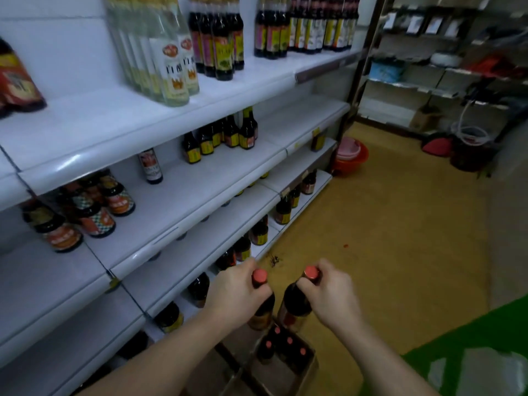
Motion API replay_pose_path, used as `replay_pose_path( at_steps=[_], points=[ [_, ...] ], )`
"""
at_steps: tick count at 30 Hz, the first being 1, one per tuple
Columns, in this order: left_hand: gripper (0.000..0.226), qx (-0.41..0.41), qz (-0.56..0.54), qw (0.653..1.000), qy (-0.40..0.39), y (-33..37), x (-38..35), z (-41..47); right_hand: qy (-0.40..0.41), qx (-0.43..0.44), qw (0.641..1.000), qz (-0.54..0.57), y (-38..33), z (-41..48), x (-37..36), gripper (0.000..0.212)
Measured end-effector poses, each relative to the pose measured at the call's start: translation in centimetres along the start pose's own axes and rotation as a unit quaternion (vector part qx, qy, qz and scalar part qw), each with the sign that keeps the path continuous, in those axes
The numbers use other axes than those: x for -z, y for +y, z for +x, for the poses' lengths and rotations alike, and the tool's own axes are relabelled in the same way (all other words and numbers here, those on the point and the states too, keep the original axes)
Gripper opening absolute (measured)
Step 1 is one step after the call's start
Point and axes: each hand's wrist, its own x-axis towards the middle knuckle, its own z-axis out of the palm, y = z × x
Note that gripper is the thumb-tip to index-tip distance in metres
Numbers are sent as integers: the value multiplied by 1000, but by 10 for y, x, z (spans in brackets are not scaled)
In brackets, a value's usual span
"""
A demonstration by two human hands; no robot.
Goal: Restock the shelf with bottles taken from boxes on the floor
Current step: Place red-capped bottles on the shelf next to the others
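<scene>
My left hand (238,292) grips the neck of a dark bottle with a red cap (259,277). Beside it, my right hand (328,295) grips the neck of a second dark red-capped bottle (295,302). Both bottles hang upright just above an open cardboard box (310,367) on the floor, which holds several more red-capped bottles (283,347). To the left stands the white shelf unit (183,201), its tiers partly stocked with dark sauce bottles (223,135) and clear bottles (168,61).
Yellow floor (400,224) stretches to the right. An orange basin (350,158) sits at the shelf's far end. A dark bucket (468,150) and a cardboard carton (424,118) stand by the back racks. A green surface (471,347) fills the lower right corner.
</scene>
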Motion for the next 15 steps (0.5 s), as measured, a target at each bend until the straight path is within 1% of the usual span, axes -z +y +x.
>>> replay_pose_path(
  at_steps=[5,9,13,15],
  points=[
    [31,-13,-7,1000,23,22,45,7,-5,58,998,-2,-41,6,33,22],
    [33,-28,17,998,57,38,81,13,-8,96,995,0,-75,9,59,20],
    [28,-31,-2,997,67,47,111,21,-8,139,990,11,-105,12,80,27],
    [27,-32,-11,997,70,51,125,24,-5,158,987,13,-118,16,88,27]
  ],
)
